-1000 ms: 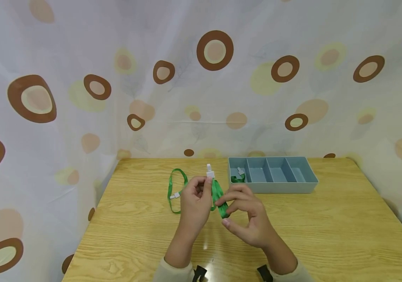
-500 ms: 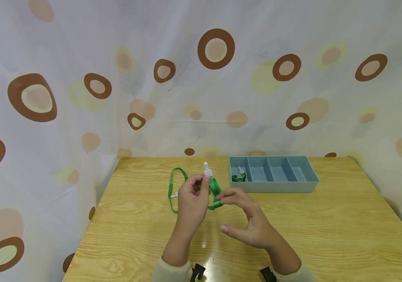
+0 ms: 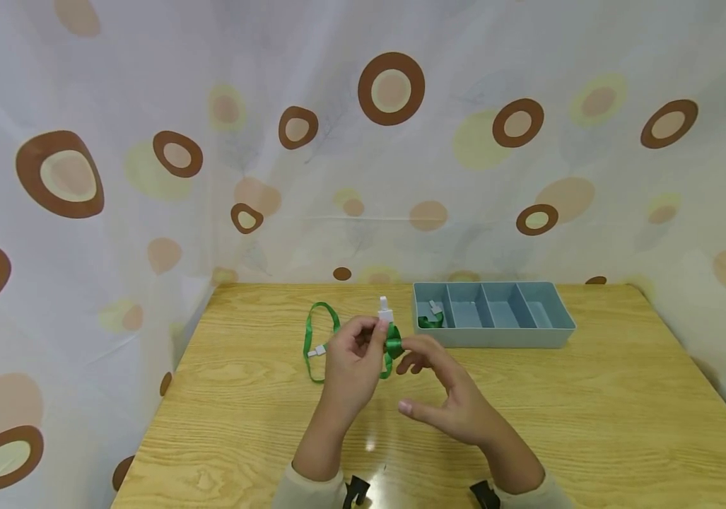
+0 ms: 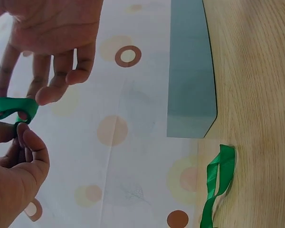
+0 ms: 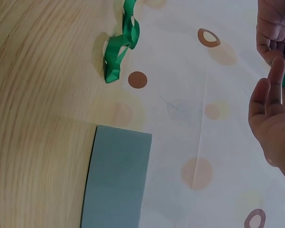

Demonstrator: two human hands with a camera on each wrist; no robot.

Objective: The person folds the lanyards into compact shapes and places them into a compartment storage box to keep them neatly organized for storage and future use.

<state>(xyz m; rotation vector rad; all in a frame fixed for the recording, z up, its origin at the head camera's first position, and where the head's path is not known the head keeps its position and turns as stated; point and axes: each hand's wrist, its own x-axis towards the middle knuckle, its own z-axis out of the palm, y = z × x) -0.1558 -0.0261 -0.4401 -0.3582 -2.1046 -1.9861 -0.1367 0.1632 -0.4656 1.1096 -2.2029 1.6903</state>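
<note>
My left hand point(image 3: 351, 362) pinches a green lanyard point(image 3: 394, 344) between thumb and fingers, above the table. The lanyard's white plastic clip point(image 3: 385, 311) points up above the thumb. Part of the green strap is gathered into a small loop beside the left fingertips. My right hand point(image 3: 454, 403) is just to the right, its thumb spread well apart from its fingers. In the left wrist view the green loop point(image 4: 28, 103) lies around extended fingertips of the right hand point(image 4: 57, 28). Folded layers inside the left hand's grip are hidden.
Another green lanyard point(image 3: 307, 339) with a white clip lies on the wooden table point(image 3: 242, 417), behind and left of the left hand. A grey-blue box point(image 3: 496, 338) with several compartments stands at the back right. Its leftmost compartment holds a coiled green lanyard point(image 3: 431, 322).
The strap bundle, hanging long between the hands, has become a short loop close to the left fingertips. The right thumb has spread away, and the right fingers have moved toward the left hand.
</note>
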